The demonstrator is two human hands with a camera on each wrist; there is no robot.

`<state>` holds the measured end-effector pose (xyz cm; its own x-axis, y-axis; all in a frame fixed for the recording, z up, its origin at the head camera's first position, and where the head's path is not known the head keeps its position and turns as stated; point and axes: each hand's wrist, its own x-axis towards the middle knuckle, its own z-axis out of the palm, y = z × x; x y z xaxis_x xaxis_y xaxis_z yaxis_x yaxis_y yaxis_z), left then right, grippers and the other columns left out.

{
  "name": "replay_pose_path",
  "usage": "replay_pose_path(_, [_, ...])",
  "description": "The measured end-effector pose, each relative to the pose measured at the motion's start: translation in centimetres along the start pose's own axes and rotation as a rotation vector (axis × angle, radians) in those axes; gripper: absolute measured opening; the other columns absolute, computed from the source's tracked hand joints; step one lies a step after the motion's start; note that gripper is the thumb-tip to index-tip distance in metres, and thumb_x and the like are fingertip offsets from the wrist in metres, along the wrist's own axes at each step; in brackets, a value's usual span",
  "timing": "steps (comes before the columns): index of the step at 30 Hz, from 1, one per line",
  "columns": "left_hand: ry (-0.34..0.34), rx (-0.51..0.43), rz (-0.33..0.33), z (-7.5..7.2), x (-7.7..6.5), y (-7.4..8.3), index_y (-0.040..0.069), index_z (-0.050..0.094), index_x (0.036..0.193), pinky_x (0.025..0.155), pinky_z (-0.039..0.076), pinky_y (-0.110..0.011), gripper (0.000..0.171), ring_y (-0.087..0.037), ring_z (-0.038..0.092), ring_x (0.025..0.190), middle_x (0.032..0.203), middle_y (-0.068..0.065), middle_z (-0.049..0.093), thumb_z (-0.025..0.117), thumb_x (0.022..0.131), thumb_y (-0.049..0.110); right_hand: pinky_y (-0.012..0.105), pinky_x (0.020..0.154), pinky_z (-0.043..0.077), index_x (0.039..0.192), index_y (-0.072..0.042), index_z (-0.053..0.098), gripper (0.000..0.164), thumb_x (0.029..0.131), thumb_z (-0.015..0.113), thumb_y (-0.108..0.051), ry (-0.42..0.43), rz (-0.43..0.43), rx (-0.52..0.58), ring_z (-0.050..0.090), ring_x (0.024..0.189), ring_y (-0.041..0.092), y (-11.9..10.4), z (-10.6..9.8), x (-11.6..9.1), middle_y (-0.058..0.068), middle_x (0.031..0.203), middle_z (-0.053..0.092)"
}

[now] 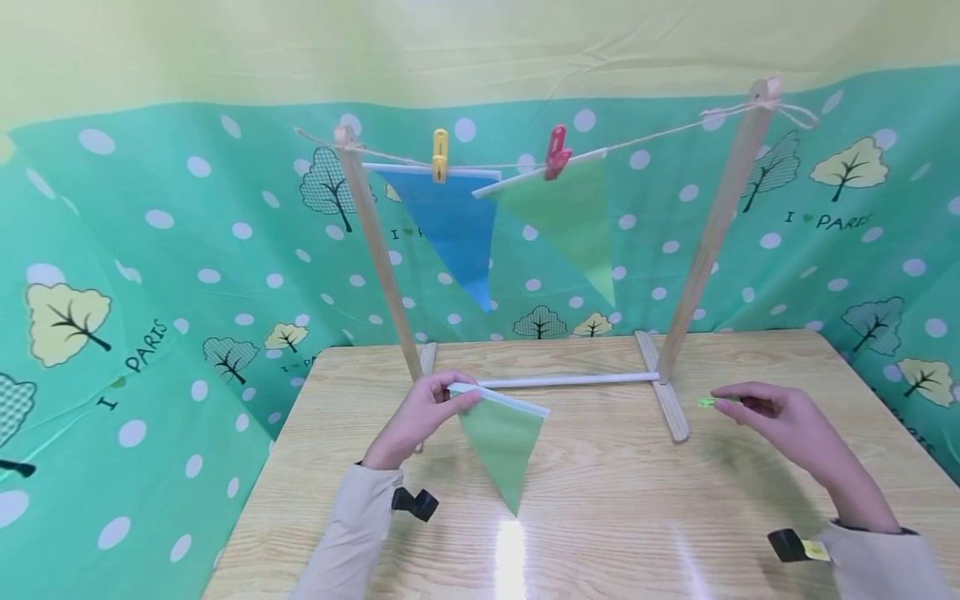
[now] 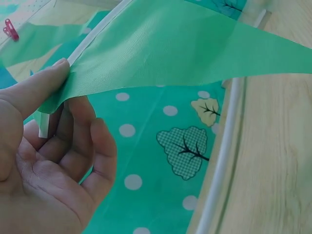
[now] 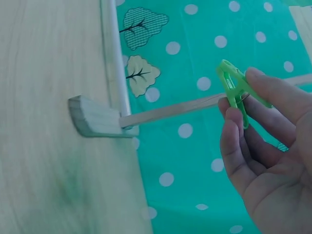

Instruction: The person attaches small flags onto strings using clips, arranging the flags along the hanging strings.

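Observation:
My left hand [image 1: 431,408] pinches a green triangular pennant [image 1: 504,442] by one end of its white-edged top, between thumb and fingers. The pennant's tip points down over the table in the head view. In my right hand [image 1: 780,421], thumb and fingertips grip a bright green clothespin [image 3: 234,90] out to the right of the stand. Behind the hands, a string [image 1: 652,133] runs between two wooden posts. On it hang a blue pennant [image 1: 457,225], under a yellow clothespin [image 1: 440,157], and another green pennant [image 1: 573,208], under a red clothespin [image 1: 557,153].
The left post [image 1: 382,258] and right post [image 1: 712,233] stand on wooden feet [image 1: 663,400], joined low down by a white rod [image 1: 570,381]. A patterned green cloth [image 1: 240,192] hangs behind the wooden table [image 1: 600,500]. Each wrist carries a small black camera.

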<state>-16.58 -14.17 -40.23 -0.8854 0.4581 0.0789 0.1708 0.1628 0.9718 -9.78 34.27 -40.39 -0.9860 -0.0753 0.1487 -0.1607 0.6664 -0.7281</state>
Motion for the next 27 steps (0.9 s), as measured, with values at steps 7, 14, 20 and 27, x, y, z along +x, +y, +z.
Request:
replay_pose_path(7, [0.008,0.010,0.016,0.4,0.7,0.6,0.009,0.069,0.106,0.077,0.049,-0.027,0.022,-0.014,0.057,0.081,0.098,-0.005,0.066,0.067,0.096,0.029,0.017,0.064,0.051,0.123,-0.002,0.064,0.035,0.095,0.069,-0.021,0.038,-0.042,-0.019,0.059,0.077,0.003,-1.4,-0.6,0.1,-0.005,0.094,0.066])
replay_pose_path(14, [0.018,0.032,0.013,0.8,1.2,1.3,0.007,0.070,0.107,0.077,0.049,-0.026,0.021,-0.015,0.058,0.080,0.098,-0.007,0.066,0.067,0.097,0.026,0.016,0.063,0.052,0.122,0.001,0.064,0.042,0.090,0.076,-0.025,0.064,0.007,-0.050,0.060,0.075,0.000,-2.5,-1.5,0.4,0.004,0.092,0.066])
replay_pose_path(20, [0.016,0.026,0.020,1.1,1.3,1.9,0.006,0.068,0.107,0.075,0.048,-0.026,0.022,-0.014,0.057,0.077,0.096,-0.002,0.066,0.067,0.097,0.025,0.014,0.063,0.052,0.121,0.002,0.064,0.043,0.089,0.077,-0.025,0.093,0.026,-0.067,0.059,0.075,-0.003,-3.2,-1.9,0.9,0.013,0.096,0.067])
replay_pose_path(27, [0.061,0.020,0.000,1.3,1.3,2.1,0.008,0.069,0.108,0.073,0.047,-0.024,0.022,-0.012,0.054,0.073,0.089,0.000,0.065,0.069,0.095,0.026,0.012,0.062,0.050,0.117,0.000,0.067,0.039,0.088,0.077,-0.025,0.136,0.001,-0.081,0.058,0.072,-0.002,-4.3,-2.0,2.1,0.012,0.093,0.067])
